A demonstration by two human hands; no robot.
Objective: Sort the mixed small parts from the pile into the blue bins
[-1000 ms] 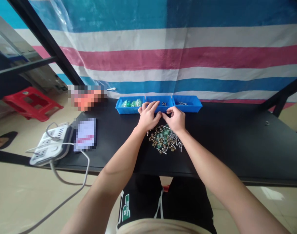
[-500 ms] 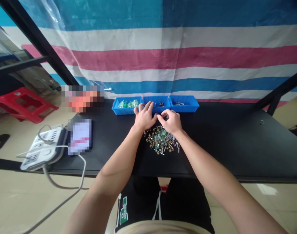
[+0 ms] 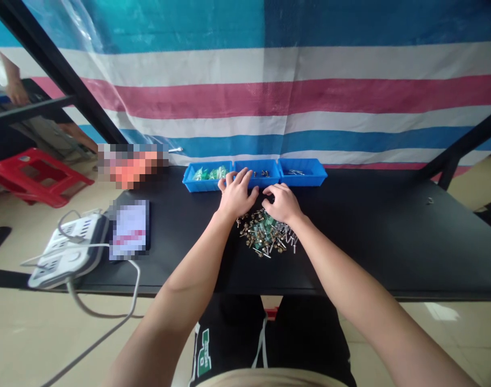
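Note:
My left hand (image 3: 237, 194) is open, its fingers spread over the front rim of the middle blue bin (image 3: 251, 181). My right hand (image 3: 283, 204) hovers above the back of a mixed pile of small hardware (image 3: 265, 236). Its fingers are curled, with a gap between thumb and forefinger and nothing visible in it. Brass-coloured and silvery pieces with shanks and green translucent pieces make up the pile. Several dark small pieces (image 3: 264, 173) lie in the middle bin. Green pieces (image 3: 211, 173) fill part of the left bin (image 3: 205, 185), and silvery pins (image 3: 296, 172) lie in the right bin (image 3: 310, 178).
A white power strip (image 3: 70, 250) with cables and a blurred flat device (image 3: 128, 228) lie on the black table (image 3: 370, 231) at left. A blurred orange item (image 3: 136, 166) sits behind. A red stool (image 3: 39, 174) and a person's hand (image 3: 18, 92) are beyond.
My right thumb and forefinger have parted and drawn slightly away from my left thumb. The left hand stays over the middle bin. Another person has come into view at upper left.

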